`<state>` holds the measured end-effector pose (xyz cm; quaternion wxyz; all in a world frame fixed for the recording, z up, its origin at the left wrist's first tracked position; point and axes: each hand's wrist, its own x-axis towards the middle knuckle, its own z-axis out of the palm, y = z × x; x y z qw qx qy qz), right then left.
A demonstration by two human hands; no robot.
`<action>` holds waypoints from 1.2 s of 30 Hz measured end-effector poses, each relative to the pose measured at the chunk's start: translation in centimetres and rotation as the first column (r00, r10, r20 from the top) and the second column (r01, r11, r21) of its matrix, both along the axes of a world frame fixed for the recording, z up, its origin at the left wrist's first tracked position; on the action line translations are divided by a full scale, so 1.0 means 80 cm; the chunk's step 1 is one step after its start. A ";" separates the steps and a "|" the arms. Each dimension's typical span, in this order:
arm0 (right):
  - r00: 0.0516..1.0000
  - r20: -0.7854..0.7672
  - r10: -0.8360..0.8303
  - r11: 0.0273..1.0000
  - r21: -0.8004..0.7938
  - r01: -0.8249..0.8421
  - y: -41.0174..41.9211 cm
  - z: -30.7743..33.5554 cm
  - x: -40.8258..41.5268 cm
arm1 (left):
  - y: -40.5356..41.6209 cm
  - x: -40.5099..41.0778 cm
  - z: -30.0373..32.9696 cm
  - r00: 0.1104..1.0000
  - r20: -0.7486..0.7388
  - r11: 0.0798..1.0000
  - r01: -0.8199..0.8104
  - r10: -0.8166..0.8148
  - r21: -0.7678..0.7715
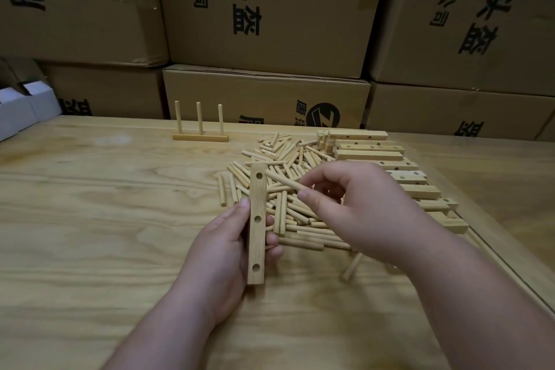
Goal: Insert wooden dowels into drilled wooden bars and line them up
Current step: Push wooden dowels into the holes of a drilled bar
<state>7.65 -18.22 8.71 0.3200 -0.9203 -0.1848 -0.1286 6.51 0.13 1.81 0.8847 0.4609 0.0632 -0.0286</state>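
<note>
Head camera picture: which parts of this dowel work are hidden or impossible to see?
- Left hand: its palm and most fingers are hidden behind the drilled bar it grips.
- Dowel: its near end is covered by the right hand pinching it.
- Dowel pile: the right hand covers part of it.
- Stack of bars: the near end lies behind the right forearm.
- Cardboard boxes: their print is cut off by the picture's edges.

Tabletop [105,219]: pale wood, visible grain, slight sheen. Drilled bar [257,228] and dowels [288,189]: bare matt wood. Boxes [270,9]: matt brown cardboard.
</note>
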 end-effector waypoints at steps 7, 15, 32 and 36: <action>0.999 0.038 -0.031 1.000 -0.002 0.031 -0.001 -0.006 0.003 | 0.000 -0.001 -0.004 0.998 0.040 0.998 0.052 -0.054 0.030; 0.999 0.035 -0.014 0.999 0.049 0.012 -0.004 -0.005 0.008 | 0.008 -0.001 -0.007 0.989 0.103 0.993 0.100 -0.107 0.070; 0.999 0.028 -0.015 1.000 0.008 0.015 -0.005 -0.008 0.008 | 0.012 -0.005 -0.004 0.991 0.104 0.981 0.063 -0.083 0.185; 0.999 0.019 0.028 1.000 -0.008 -0.028 0.004 -0.010 0.005 | 0.010 -0.007 -0.002 0.994 0.093 0.960 0.021 -0.049 0.280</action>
